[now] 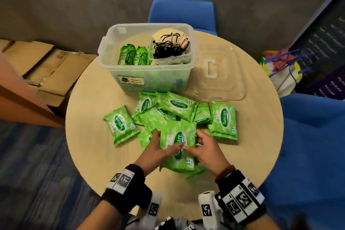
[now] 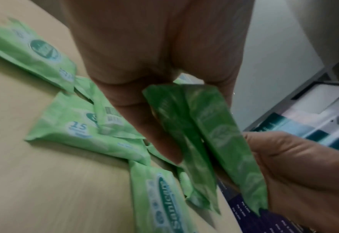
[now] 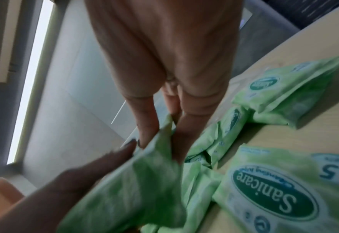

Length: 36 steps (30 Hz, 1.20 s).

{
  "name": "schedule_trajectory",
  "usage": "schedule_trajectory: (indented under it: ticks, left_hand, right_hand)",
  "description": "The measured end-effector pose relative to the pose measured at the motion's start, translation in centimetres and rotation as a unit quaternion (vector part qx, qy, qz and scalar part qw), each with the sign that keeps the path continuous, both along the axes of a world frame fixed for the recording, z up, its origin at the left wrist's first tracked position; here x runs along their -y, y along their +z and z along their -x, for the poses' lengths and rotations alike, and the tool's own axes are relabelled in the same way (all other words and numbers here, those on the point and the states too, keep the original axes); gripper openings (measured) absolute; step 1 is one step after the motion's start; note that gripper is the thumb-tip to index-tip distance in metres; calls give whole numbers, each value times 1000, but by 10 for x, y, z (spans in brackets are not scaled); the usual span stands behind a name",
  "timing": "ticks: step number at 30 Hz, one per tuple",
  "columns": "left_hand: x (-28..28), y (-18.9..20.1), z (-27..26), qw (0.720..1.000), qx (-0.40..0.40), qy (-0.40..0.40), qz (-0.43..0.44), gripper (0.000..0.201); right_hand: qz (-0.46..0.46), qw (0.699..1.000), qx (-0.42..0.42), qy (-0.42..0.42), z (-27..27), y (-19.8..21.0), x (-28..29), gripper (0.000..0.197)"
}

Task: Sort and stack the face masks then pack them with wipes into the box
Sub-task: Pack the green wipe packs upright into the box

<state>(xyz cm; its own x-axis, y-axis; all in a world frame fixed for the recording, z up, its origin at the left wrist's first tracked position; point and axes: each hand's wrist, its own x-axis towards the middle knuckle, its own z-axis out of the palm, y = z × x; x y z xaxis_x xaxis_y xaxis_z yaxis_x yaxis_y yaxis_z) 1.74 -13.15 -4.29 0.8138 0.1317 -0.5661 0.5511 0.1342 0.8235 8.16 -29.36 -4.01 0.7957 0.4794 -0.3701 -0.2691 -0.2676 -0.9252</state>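
Hands pinch a small stack of green wipes packs [image 1: 178, 144] over the round table [image 1: 89, 136]: left hand [image 1: 158, 152] and right hand [image 1: 209, 150] clamp opposite sides (loose packs [image 1: 223, 120] beyond). Clear box [image 1: 149, 76] holds wipes and face masks [image 1: 170, 43].

The left hand [image 2: 154, 63] and right hand [image 2: 304, 170] grip two green wipe packs [image 2: 208, 141] above the table [image 2: 35, 189].

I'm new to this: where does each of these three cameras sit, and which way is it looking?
Head: worn on the head, looking down at the round table, the box, both hands and wristbands.
Left wrist: looks along the left hand at the wipes packs it holds; right hand shows.
Right wrist: looks along the right hand; left hand shows.
All share the held packs.
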Motion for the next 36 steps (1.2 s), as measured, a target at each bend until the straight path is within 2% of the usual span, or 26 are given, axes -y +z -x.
schedule_trajectory:
  ticks: [2, 5, 8, 10, 13, 17, 20, 23, 26, 28, 30, 31, 32, 33, 34, 35, 36]
  left_hand:
    - [-8, -5, 8, 1000, 13, 6, 9, 68]
    - [-19, -10, 17, 999, 21, 28, 2, 57]
    - [-30, -14, 24, 997, 35, 61, -8, 63]
    - [-35, -16, 28, 996, 39, 81, -14, 74]
    - [-41, -21, 31, 995, 42, 88, -33, 75]
    - [-44, -25, 31, 994, 37, 76, -63, 53]
    - [-45, -24, 29, 994, 35, 67, -78, 42]
    - [-47, -22, 29, 994, 40, 65, -80, 42]
    - [-45, -21, 25, 994, 58, 65, -72, 40]
    - [-41, -19, 19, 994, 67, 53, -71, 36]
    - [-36, -14, 13, 994, 84, 27, -69, 36]
    - [-33, -9, 11, 993, 94, 8, -69, 43]
    - [-30, -5, 8, 992, 99, -9, -75, 58]
    - [-29, -1, 5, 991, 96, -28, -92, 75]
    - [-27, 4, 2, 988, 86, -41, -122, 84]
    - [-27, 8, 0, 984, 79, -46, -150, 81]
    - [-30, 13, -2, 983, 77, -52, -159, 75]
  right_hand:
    - [24, 999, 23, 28, 1, -8, -4, 43]
    - [171, 984, 48, 9, -9, -29, 5, 62]
    - [384, 921, 55, 37, -13, -53, 11, 92]
    - [428, 901, 51, 42, -8, -64, 6, 102]
    - [399, 916, 37, 2, -7, -74, -4, 93]
    - [338, 940, -31, -31, -13, -76, -5, 82]
    - [285, 954, -80, -45, -15, -66, 9, 48]
    - [148, 970, -157, -114, -16, -41, 27, 28]
    - [-73, 944, -262, -188, -14, -5, 28, 23]
    - [-158, 920, -308, -182, -13, 11, 17, 20]
    - [-182, 911, -328, -170, -10, 19, 0, 17]
    - [-174, 914, -322, -173, -8, 19, -9, 13]
    - [-154, 922, -306, -181, -8, 19, -20, 12]
    - [-131, 930, -286, -188, -8, 19, -28, 22]
    - [-121, 937, -269, -186, -8, 20, -36, 48]
    - [-123, 938, -267, -185, -8, 19, -41, 72]
    - [-148, 930, -280, -184, -7, 20, -46, 79]
